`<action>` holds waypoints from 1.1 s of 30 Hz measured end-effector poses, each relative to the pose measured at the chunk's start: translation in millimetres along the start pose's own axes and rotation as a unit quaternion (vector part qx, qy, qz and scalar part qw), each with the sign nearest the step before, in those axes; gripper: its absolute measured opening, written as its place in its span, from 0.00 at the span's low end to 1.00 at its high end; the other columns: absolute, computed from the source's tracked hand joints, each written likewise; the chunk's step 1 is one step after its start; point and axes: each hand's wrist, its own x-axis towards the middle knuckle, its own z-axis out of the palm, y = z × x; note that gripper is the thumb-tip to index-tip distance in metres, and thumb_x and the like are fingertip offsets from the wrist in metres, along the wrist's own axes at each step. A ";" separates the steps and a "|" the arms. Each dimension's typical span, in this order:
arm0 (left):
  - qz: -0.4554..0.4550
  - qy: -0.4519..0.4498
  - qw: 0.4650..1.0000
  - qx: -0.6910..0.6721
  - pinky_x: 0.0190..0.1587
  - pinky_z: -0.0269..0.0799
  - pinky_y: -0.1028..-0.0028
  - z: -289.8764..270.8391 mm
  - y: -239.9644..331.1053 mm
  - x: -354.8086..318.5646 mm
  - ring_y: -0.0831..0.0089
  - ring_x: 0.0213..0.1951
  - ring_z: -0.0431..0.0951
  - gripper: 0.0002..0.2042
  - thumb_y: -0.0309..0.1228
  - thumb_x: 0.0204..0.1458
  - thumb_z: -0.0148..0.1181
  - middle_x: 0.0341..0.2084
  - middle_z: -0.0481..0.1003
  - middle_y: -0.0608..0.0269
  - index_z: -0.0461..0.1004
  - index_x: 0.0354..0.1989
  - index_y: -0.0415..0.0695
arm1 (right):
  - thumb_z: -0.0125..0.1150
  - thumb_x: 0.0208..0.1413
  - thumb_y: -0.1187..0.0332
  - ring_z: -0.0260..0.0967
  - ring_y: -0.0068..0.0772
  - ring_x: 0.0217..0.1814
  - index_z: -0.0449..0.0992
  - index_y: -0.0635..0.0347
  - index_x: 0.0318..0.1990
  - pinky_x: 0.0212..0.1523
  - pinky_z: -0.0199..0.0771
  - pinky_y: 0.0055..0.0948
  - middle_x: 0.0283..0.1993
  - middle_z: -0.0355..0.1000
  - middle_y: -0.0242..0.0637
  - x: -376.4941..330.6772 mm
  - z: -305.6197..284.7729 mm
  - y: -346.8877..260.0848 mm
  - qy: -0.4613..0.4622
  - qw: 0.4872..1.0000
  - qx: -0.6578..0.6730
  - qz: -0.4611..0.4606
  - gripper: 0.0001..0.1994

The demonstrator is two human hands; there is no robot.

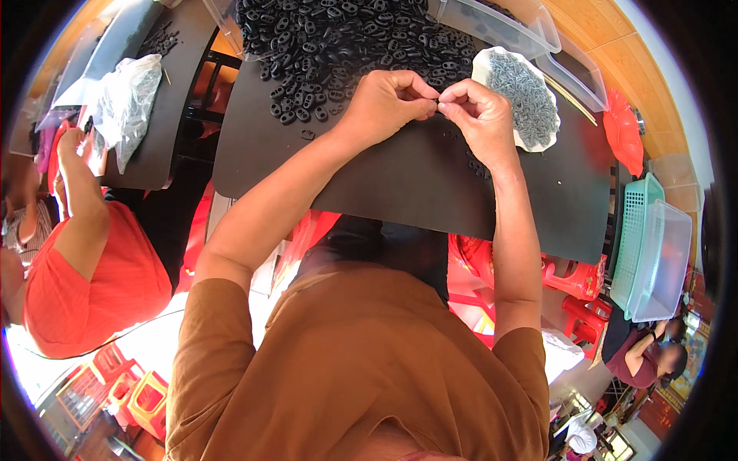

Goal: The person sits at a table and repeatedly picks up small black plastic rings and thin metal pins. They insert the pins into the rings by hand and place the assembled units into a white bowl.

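Observation:
Over the dark table [361, 180], my left hand [392, 106] and my right hand [480, 115] meet fingertip to fingertip. Both are closed in a pinch around something small and dark, mostly hidden by the fingers. Just beyond them spreads a large pile of black plastic two-hole pieces [330, 54], which look like cord locks. Beside my right hand stands a white scalloped dish [555, 131] full of small grey metal pieces [523, 92] resembling springs. A few black bits [478, 165] lie under my right wrist, and another loose black piece [308, 134] sits near my left forearm.
Clear plastic bins [500, 27] border the pile, with thin sticks [569, 98] and a red dish [623, 132] to the right. A green basket [632, 230] stands past the table's right end. At left, a person in red [100, 269] sits by another table holding a plastic bag [131, 104].

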 end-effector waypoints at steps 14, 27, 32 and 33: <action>-0.014 0.018 0.993 -0.116 0.42 0.79 0.78 -0.7 -1.2 1.5 0.74 0.37 0.82 0.07 0.22 0.54 0.64 0.34 0.80 0.60 0.78 0.40 0.35 | 0.65 0.54 0.76 0.76 0.20 0.38 0.80 0.62 0.38 0.39 0.77 0.21 0.33 0.79 0.33 0.9 -3.5 -3.7 0.028 0.999 -0.008 0.034 0.05; -0.022 0.030 0.991 -0.126 0.41 0.80 0.77 1.3 1.8 1.1 0.74 0.36 0.82 0.06 0.22 0.53 0.65 0.33 0.80 0.59 0.78 0.38 0.35 | 0.61 0.57 0.74 0.67 0.31 0.27 0.74 0.64 0.34 0.29 0.67 0.28 0.28 0.71 0.37 1.8 7.8 -10.1 0.039 0.986 -0.127 -0.101 0.03; -0.023 0.029 0.991 -0.127 0.41 0.80 0.77 2.0 0.8 0.9 0.74 0.36 0.82 0.06 0.22 0.52 0.65 0.33 0.80 0.59 0.78 0.37 0.36 | 0.61 0.57 0.74 0.67 0.30 0.27 0.74 0.64 0.33 0.29 0.67 0.28 0.28 0.71 0.37 1.5 7.8 -12.0 0.034 0.987 -0.129 -0.089 0.03; -0.023 0.029 0.991 -0.127 0.41 0.80 0.77 2.6 0.5 0.9 0.74 0.36 0.82 0.06 0.22 0.52 0.65 0.33 0.80 0.59 0.78 0.37 0.36 | 0.61 0.57 0.74 0.67 0.30 0.27 0.74 0.64 0.33 0.28 0.67 0.28 0.28 0.71 0.37 1.4 7.8 -11.8 0.035 0.987 -0.127 -0.092 0.04</action>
